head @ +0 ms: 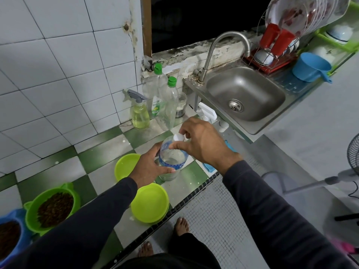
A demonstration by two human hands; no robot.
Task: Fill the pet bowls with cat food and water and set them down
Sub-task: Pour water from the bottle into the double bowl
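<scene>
My left hand (pixel 148 168) grips the body of a clear water bottle (pixel 172 160) with a blue label, held above the checkered counter. My right hand (pixel 202 141) pinches the bottle's white cap (pixel 178 137) at its top. Two lime-green bowls stand below the bottle: one (pixel 149 202) near the counter's front edge, another (pixel 126 166) behind my left wrist. A green cat-eared bowl (pixel 52 207) holds brown cat food at the left. A blue bowl (pixel 10 235) with cat food sits at the far left edge.
A yellow spray bottle (pixel 139 115), two green-capped bottles (pixel 169 101) and a glass (pixel 181 105) stand against the tiled wall. The steel sink (pixel 244 94) with its tap (pixel 223 51) lies to the right, beside a dish rack (pixel 275 45) and a blue scoop (pixel 310 66). A fan (pixel 351 152) stands on the floor.
</scene>
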